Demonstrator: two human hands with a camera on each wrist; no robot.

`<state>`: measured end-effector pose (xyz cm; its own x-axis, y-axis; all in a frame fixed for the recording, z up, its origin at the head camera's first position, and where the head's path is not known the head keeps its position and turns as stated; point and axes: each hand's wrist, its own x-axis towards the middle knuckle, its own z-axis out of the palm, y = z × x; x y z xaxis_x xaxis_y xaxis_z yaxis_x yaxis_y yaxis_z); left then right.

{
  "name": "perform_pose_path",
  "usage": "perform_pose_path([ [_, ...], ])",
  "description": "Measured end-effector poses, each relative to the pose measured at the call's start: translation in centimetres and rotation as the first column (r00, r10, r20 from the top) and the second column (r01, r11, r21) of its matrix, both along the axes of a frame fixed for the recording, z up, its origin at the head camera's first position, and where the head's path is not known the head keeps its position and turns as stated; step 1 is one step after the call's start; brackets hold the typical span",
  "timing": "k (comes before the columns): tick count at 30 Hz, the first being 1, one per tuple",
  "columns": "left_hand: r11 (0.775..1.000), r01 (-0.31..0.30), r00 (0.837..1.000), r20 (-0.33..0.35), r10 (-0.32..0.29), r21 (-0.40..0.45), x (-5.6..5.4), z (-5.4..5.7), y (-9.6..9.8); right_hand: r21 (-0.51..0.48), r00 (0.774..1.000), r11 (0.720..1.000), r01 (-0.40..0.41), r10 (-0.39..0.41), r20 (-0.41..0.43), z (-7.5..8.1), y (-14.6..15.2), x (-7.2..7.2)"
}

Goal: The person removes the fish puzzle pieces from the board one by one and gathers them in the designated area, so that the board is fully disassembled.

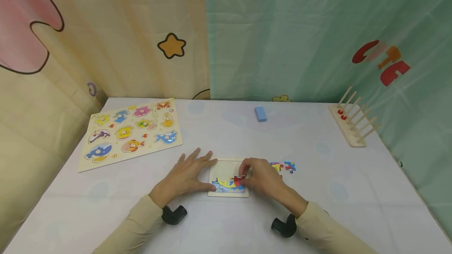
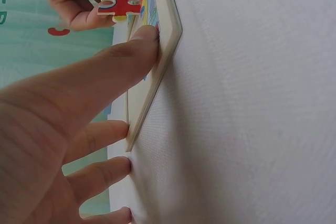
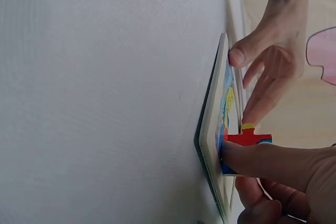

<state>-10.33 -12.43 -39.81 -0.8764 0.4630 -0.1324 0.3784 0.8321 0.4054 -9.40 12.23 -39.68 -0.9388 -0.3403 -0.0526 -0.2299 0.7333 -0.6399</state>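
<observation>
A small wooden puzzle tray [image 1: 227, 166] lies on the white table, its lower part filled with blue and yellow pieces [image 1: 222, 186]. Over its right side, my right hand [image 1: 263, 177] pinches a red jigsaw piece [image 2: 123, 6] between thumb and fingers. That piece, with a yellow tab and a blue edge in the right wrist view, is held tilted up from the tray. My left hand [image 1: 185, 173] is spread at the tray's left side; its thumb [image 2: 144, 43] rests on the lower corner. Beyond the right hand lie loose jigsaw pieces [image 1: 290, 166], partly hidden by it.
A large animal knob puzzle [image 1: 116, 128] lies at the back left. At the back stands a blue block [image 1: 260, 114]. A wooden peg stand [image 1: 353, 134] with red beads is near the right edge. Curtains [image 1: 282, 50] hang behind the table.
</observation>
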Motion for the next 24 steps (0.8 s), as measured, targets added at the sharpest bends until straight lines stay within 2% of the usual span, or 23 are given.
perform_pose_path([
  [5,1.000,0.006,1.000,-0.005,-0.006,-0.004,-0.09,-0.07,-0.04,-0.066,0.997,0.997,-0.045,0.049,0.057,-0.03,0.20,0.28],
  [10,1.000,0.007,1.000,-0.003,-0.007,0.001,-0.14,-0.19,-0.08,-0.091,0.997,0.994,-0.063,0.068,0.045,-0.05,0.43,0.16],
  [17,1.000,0.003,1.000,-0.001,-0.003,0.011,-0.10,-0.28,-0.09,-0.128,0.999,0.991,-0.041,0.045,0.030,-0.10,0.56,-0.27],
  [24,1.000,0.006,1.000,-0.007,-0.006,0.011,-0.06,-0.28,-0.12,-0.120,1.000,0.993,-0.005,0.008,0.025,-0.34,0.32,-0.32],
])
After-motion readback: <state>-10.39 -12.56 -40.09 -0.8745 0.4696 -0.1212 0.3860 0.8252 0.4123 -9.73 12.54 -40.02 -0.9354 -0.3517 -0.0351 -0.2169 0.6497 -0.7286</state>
